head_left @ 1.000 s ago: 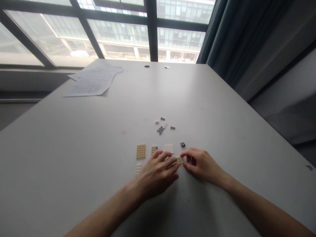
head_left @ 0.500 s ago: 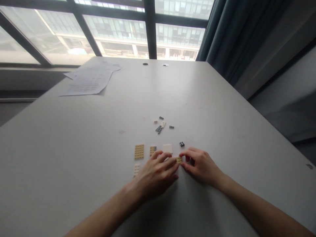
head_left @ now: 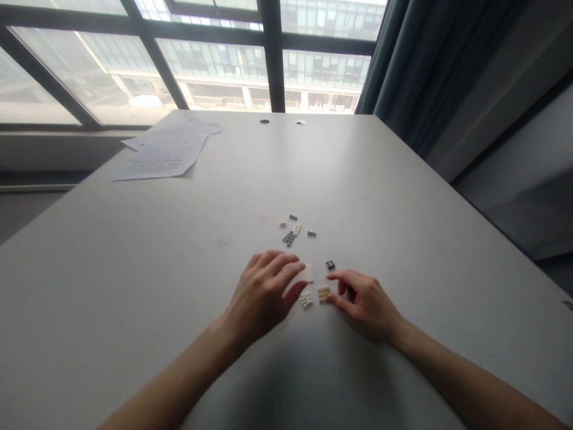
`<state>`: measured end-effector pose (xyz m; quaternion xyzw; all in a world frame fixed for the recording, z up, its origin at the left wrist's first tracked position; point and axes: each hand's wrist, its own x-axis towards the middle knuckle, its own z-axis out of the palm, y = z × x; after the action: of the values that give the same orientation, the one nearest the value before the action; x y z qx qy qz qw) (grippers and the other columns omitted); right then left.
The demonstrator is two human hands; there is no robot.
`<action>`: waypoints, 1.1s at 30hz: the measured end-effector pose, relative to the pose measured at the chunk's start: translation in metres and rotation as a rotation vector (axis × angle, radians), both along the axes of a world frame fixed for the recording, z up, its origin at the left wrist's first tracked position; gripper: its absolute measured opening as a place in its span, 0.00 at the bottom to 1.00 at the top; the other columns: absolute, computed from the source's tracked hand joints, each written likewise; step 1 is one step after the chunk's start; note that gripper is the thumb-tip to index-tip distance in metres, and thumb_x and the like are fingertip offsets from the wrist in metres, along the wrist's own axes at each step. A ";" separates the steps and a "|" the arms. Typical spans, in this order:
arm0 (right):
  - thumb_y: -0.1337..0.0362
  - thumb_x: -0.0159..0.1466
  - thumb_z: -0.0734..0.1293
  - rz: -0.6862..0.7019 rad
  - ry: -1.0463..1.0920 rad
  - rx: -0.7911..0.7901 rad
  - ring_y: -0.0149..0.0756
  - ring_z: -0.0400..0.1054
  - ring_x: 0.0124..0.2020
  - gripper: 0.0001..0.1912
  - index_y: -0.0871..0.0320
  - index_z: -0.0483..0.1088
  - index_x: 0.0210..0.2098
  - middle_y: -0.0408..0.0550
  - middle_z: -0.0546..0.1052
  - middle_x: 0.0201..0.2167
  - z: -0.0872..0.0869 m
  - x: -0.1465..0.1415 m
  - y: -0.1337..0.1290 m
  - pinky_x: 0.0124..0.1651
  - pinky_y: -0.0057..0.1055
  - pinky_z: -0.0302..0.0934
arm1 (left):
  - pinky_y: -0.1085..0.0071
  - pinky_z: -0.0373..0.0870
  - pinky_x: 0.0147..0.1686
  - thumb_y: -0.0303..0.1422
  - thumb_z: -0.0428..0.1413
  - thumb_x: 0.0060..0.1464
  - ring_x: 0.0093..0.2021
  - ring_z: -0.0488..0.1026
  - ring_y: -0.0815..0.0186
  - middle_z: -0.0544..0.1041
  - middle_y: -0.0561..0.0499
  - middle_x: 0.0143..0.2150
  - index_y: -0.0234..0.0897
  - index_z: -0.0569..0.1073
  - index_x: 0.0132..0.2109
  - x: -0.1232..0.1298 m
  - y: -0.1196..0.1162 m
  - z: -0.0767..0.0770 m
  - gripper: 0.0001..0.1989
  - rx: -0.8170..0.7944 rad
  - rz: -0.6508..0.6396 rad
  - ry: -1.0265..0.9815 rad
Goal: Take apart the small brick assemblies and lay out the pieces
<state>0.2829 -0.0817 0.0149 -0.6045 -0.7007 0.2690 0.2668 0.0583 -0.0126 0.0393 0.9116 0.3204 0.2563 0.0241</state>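
Observation:
My left hand [head_left: 268,286] is open, its fingers spread over the left part of the brick group, with fingertips at a flat white tile [head_left: 309,273]. Just right of its thumb lies a small white piece [head_left: 306,300]. A tan studded plate [head_left: 323,294] rests on the table, and the thumb of my right hand [head_left: 364,298] touches its right edge. The right hand's index finger is apart from its thumb, above the plate's corner. A small black brick [head_left: 330,264] sits just beyond that index finger.
Farther up the white table [head_left: 403,239] lie grey plates [head_left: 289,237], a white plate [head_left: 298,229], a small pale piece [head_left: 282,224] and two dark grey pieces [head_left: 311,234] [head_left: 293,217]. Paper sheets [head_left: 168,149] lie at the back left.
My left hand has moved left and away from the tan plate, uncovering the small white piece and covering the tan plates at the left. My right hand has barely moved; the view has tilted slightly.

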 end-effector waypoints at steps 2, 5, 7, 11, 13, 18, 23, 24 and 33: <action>0.63 0.62 0.67 -0.023 0.021 0.013 0.32 0.65 0.28 0.12 0.55 0.73 0.45 0.41 0.73 0.28 -0.001 -0.001 0.000 0.34 0.28 0.59 | 0.60 0.67 0.45 0.36 0.54 0.60 0.45 0.71 0.57 0.77 0.46 0.44 0.37 0.74 0.45 -0.002 0.022 0.005 0.10 -0.082 0.152 0.058; 0.63 0.62 0.66 -0.046 0.046 0.030 0.31 0.65 0.26 0.11 0.56 0.73 0.44 0.41 0.72 0.27 -0.004 -0.003 0.001 0.33 0.28 0.59 | 0.59 0.68 0.44 0.39 0.54 0.58 0.45 0.71 0.55 0.77 0.44 0.44 0.34 0.74 0.45 0.004 0.055 0.006 0.14 -0.220 0.330 0.175; 0.63 0.63 0.66 -0.047 0.059 0.033 0.31 0.64 0.26 0.10 0.56 0.73 0.44 0.41 0.72 0.27 -0.005 -0.003 0.001 0.33 0.28 0.59 | 0.61 0.69 0.42 0.42 0.56 0.56 0.44 0.72 0.54 0.76 0.43 0.43 0.34 0.74 0.44 0.012 0.070 0.002 0.17 -0.290 0.375 0.246; 0.63 0.63 0.66 -0.041 0.078 0.029 0.31 0.64 0.26 0.10 0.56 0.73 0.43 0.41 0.72 0.27 -0.006 -0.002 0.000 0.33 0.28 0.59 | 0.64 0.69 0.38 0.40 0.54 0.57 0.40 0.73 0.57 0.75 0.44 0.39 0.34 0.73 0.39 0.026 0.077 -0.006 0.12 -0.261 0.392 0.310; 0.63 0.63 0.65 -0.041 0.082 0.028 0.31 0.64 0.26 0.10 0.56 0.73 0.43 0.41 0.72 0.27 -0.006 -0.002 0.000 0.33 0.28 0.59 | 0.65 0.69 0.37 0.36 0.52 0.59 0.39 0.73 0.58 0.75 0.44 0.39 0.34 0.73 0.39 0.028 0.074 -0.008 0.10 -0.232 0.385 0.315; 0.63 0.63 0.65 -0.030 0.078 0.039 0.31 0.64 0.26 0.09 0.56 0.73 0.42 0.41 0.72 0.27 -0.003 -0.003 0.000 0.33 0.27 0.59 | 0.65 0.69 0.39 0.31 0.48 0.61 0.40 0.73 0.58 0.75 0.42 0.39 0.32 0.73 0.40 0.026 0.064 -0.009 0.10 -0.144 0.348 0.356; 0.63 0.63 0.65 -0.027 0.095 0.046 0.31 0.64 0.26 0.09 0.57 0.74 0.41 0.42 0.72 0.26 -0.004 -0.003 0.000 0.32 0.27 0.59 | 0.66 0.68 0.36 0.21 0.45 0.59 0.36 0.73 0.60 0.75 0.41 0.36 0.29 0.73 0.35 0.026 0.065 -0.010 0.13 -0.078 0.293 0.405; 0.63 0.63 0.65 -0.032 0.104 0.048 0.31 0.64 0.26 0.09 0.57 0.74 0.41 0.42 0.72 0.26 -0.005 -0.003 0.000 0.32 0.27 0.59 | 0.66 0.68 0.35 0.19 0.44 0.58 0.35 0.73 0.61 0.75 0.41 0.35 0.29 0.73 0.35 0.026 0.066 -0.009 0.13 -0.067 0.287 0.406; 0.57 0.63 0.66 -0.117 0.427 0.031 0.30 0.62 0.24 0.12 0.58 0.73 0.41 0.41 0.70 0.24 -0.004 -0.002 -0.004 0.30 0.27 0.60 | 0.69 0.64 0.31 0.25 0.46 0.63 0.28 0.69 0.65 0.73 0.49 0.28 0.33 0.70 0.39 0.019 0.010 0.015 0.09 0.127 0.091 0.126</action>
<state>0.2811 -0.0860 0.0109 -0.5692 -0.5960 0.3641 0.4339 0.0774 -0.0022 0.0544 0.9102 0.3452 0.2191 -0.0658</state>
